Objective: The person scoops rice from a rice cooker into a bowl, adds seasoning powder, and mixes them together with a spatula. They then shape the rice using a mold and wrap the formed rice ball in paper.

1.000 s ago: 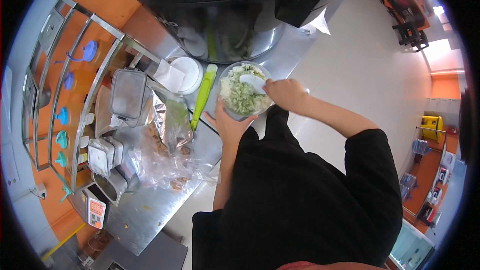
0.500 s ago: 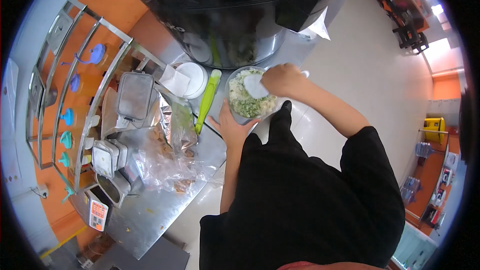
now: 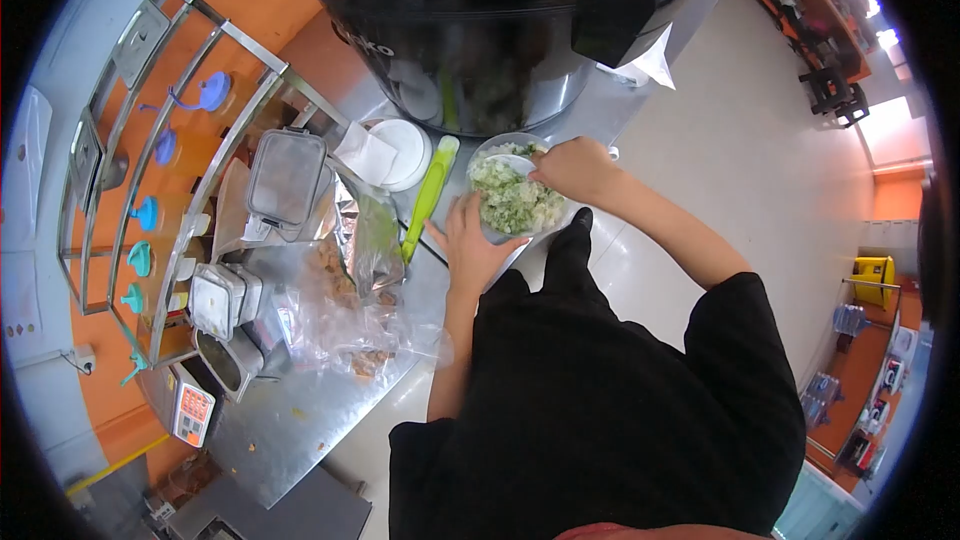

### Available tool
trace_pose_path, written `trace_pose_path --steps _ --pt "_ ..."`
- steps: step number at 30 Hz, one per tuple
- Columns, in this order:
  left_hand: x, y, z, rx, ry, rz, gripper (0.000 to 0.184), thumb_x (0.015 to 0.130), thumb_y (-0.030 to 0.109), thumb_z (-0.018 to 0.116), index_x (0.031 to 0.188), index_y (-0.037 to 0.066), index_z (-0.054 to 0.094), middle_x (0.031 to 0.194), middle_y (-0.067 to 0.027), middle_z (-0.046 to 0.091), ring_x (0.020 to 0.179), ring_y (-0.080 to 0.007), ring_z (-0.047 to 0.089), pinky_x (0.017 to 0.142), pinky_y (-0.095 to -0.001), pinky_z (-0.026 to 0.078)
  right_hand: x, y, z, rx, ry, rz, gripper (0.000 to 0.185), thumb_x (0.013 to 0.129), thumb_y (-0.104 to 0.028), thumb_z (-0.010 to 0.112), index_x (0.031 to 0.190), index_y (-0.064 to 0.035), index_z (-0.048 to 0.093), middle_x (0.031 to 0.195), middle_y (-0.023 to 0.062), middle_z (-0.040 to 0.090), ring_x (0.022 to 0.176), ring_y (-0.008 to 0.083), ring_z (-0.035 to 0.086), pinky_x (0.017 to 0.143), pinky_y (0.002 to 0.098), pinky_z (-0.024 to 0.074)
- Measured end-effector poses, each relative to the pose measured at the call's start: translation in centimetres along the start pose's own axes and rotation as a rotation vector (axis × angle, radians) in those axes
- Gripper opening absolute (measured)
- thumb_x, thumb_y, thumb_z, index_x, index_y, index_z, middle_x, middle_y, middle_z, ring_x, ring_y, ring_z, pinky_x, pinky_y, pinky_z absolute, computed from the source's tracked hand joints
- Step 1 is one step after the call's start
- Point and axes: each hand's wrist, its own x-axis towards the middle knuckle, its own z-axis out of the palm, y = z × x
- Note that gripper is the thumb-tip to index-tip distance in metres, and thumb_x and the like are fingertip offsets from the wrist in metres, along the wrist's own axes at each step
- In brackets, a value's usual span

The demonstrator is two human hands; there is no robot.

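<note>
A clear round bowl (image 3: 494, 236) stands at the edge of the metal counter, holding a mix of rice and chopped green bits (image 3: 510, 202). Around its near left side are the spread fingers and thumb of my left hand (image 3: 472, 248), gripping the wall. Over the far right rim, my right hand (image 3: 575, 168) is closed on a white rice paddle (image 3: 518, 163). The paddle's blade is partly sunk in the mix, and its handle end sticks out behind my fist. Left of the bowl lies a lime-green long-handled tool (image 3: 431, 190), whose kind I cannot make out.
A big black cooker (image 3: 480, 50) stands just beyond the bowl. To the left are white round lids (image 3: 404, 155), a lidded container (image 3: 286, 178), plastic bags (image 3: 350, 325), a scale (image 3: 192, 414) and a metal rack (image 3: 230, 35) with pump bottles. Floor (image 3: 690, 140) lies on the right.
The paddle has gone from lying above the mix to being pushed down into it, and the mix is heaped nearer me. The whole view has shifted slightly; my left hand stays on the bowl.
</note>
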Motion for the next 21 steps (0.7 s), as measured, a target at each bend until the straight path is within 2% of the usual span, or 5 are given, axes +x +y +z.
trace_pose_path --steps 5,11,14,17,21 --pt "0.3 0.2 -0.4 0.031 -0.012 -0.007 0.089 0.051 0.046 0.075 0.117 -0.001 0.037 0.120 -0.0169 0.042 0.123 -0.0331 0.026 0.096 -0.0599 -0.003 -2.2 -2.9 -1.5 -0.289 0.023 -0.013 0.018 0.076 -0.014 0.052 0.091 -0.0022 0.053 0.076 0.0117 0.060 0.069 0.0223 0.062 0.056 0.0334 0.0484" --pt "0.1 0.0 -0.4 0.074 -0.027 -0.046 0.094 0.052 0.045 0.075 0.121 -0.001 0.032 0.121 -0.0174 0.041 0.122 -0.0307 0.028 0.097 -0.0593 -0.004 -0.1 -3.4 1.4 0.154 -0.110 0.081 0.023 0.081 -0.020 0.047 0.092 -0.0007 0.053 0.086 0.0183 0.061 0.083 0.0292 0.060 0.066 0.0385 0.0481" --pt "0.3 0.5 -1.4 -0.099 -0.096 -0.129 0.092 0.059 0.037 0.073 0.128 0.002 0.023 0.121 -0.0181 0.042 0.122 -0.0299 0.030 0.098 -0.0569 -0.004 0.8 -0.7 2.9 0.446 -0.156 0.204 0.032 0.085 -0.028 0.041 0.097 -0.0003 0.052 0.090 0.0189 0.060 0.087 0.0336 0.058 0.073 0.0436 0.0453" --pt "0.5 -0.8 0.2 -0.424 -0.048 -0.195 0.077 0.074 0.025 0.059 0.132 0.006 0.014 0.120 -0.0165 0.044 0.120 -0.0287 0.033 0.099 -0.0541 -0.003 0.4 1.0 3.0 0.437 -0.135 0.199 0.039 0.088 -0.034 0.036 0.100 -0.0011 0.052 0.091 0.0178 0.060 0.087 0.0360 0.057 0.077 0.0465 0.0430" --pt "1.4 -1.9 2.4 -0.368 0.128 -0.204 0.053 0.083 0.014 0.040 0.131 0.004 0.021 0.118 -0.0140 0.046 0.114 -0.0263 0.039 0.099 -0.0515 0.001 0.3 1.1 1.2 0.358 -0.016 0.271 0.033 0.083 -0.026 0.040 0.090 -0.0014 0.061 0.090 0.0156 0.062 0.084 0.0329 0.059 0.072 0.0433 0.0459"
